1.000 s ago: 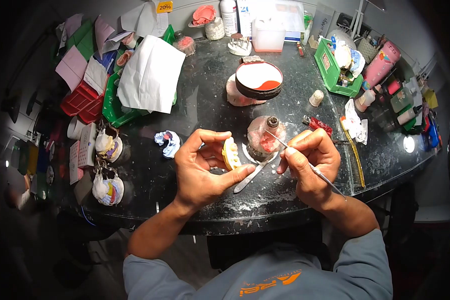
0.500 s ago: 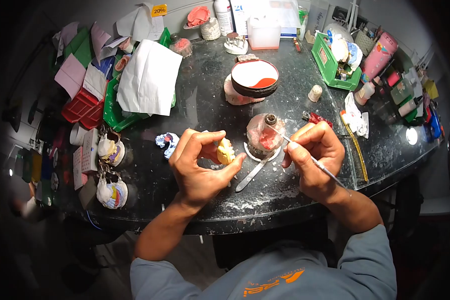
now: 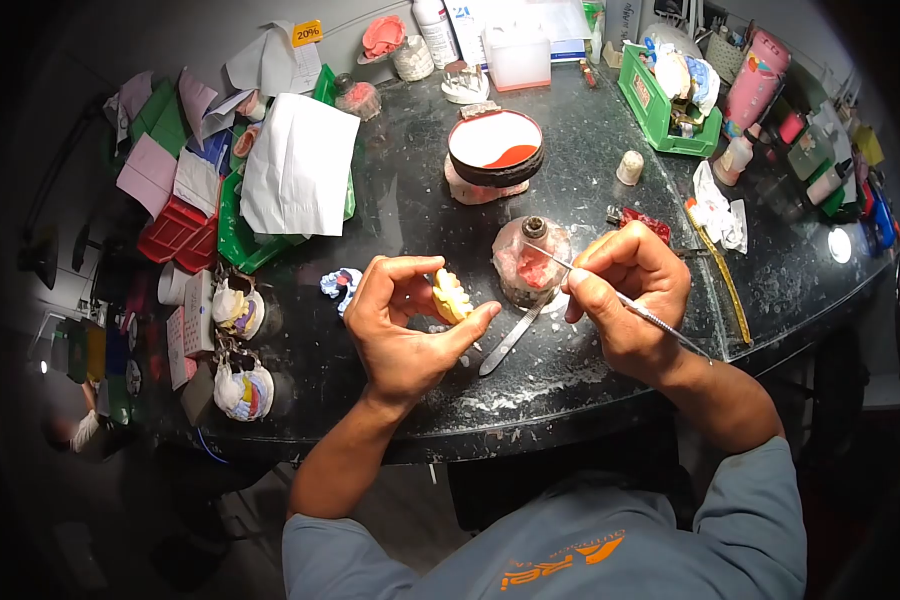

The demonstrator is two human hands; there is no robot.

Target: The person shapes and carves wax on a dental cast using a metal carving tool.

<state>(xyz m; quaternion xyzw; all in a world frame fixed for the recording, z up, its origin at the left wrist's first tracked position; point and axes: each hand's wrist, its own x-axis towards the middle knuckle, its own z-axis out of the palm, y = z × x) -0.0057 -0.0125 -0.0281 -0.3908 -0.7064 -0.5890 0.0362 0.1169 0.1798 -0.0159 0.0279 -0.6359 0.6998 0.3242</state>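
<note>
Here's the left hand (image 3: pixel 402 340) over the bench (image 3: pixel 400 180), its fingers and thumb gripping a yellow dental cast (image 3: pixel 451 297) by its ends, the row of teeth turned towards the right hand (image 3: pixel 632 310). And the right, fingers closed in a pen-like hold on a slim metal instrument (image 3: pixel 654 319), puts the thin tip right by the glass burner (image 3: pixel 530 270); whether tip meets burner, you cannot tell from here. Below, a flat metal blade (image 3: pixel 511 344) lies aslant between the two hands, its upper end next to the burner. Behind the burner sits a round tin (image 3: pixel 496 142), white and red inside, tilted forward on a pinkish base. Over to the left, a blue dental piece (image 3: pixel 339 286) rests just beyond the left hand, and two mounted models (image 3: pixel 243 390) stand near the bench's edge.
</note>
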